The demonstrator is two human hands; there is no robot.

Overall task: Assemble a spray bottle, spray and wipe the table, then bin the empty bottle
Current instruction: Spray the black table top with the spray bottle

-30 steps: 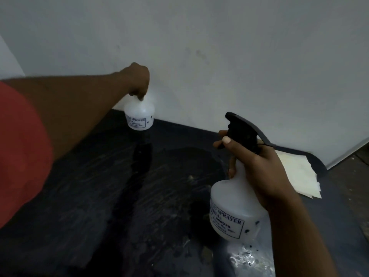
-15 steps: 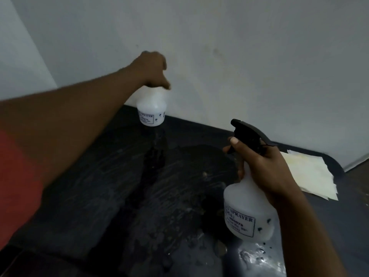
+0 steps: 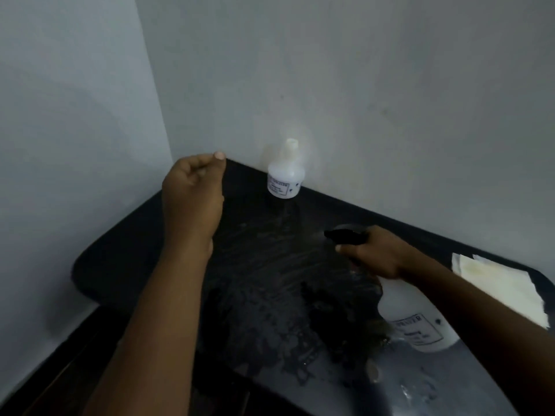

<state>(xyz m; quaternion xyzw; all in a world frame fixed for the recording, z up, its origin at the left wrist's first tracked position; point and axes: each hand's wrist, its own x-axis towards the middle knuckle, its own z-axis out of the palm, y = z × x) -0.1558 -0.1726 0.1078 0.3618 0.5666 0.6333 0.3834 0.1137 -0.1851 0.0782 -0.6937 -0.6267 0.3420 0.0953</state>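
My right hand [image 3: 380,253] grips the neck of a white spray bottle [image 3: 417,322] with a black trigger head [image 3: 345,235]; the bottle leans to the left over the wet black table [image 3: 144,235]. A second white bottle [image 3: 285,175] with no head and a bare neck stands upright at the back against the wall. My left hand [image 3: 192,199] hovers to its left, apart from it, fingers loosely curled and holding nothing that I can see.
A pale yellow cloth [image 3: 504,289] lies at the table's right end. Grey walls close the back and left in a corner. The tabletop's middle is streaked with liquid. Dark floor shows at the lower left.
My left hand let go of the far bottle's top and drew back to the left. The right hand tipped the spray bottle leftward and lower. The view swung left.
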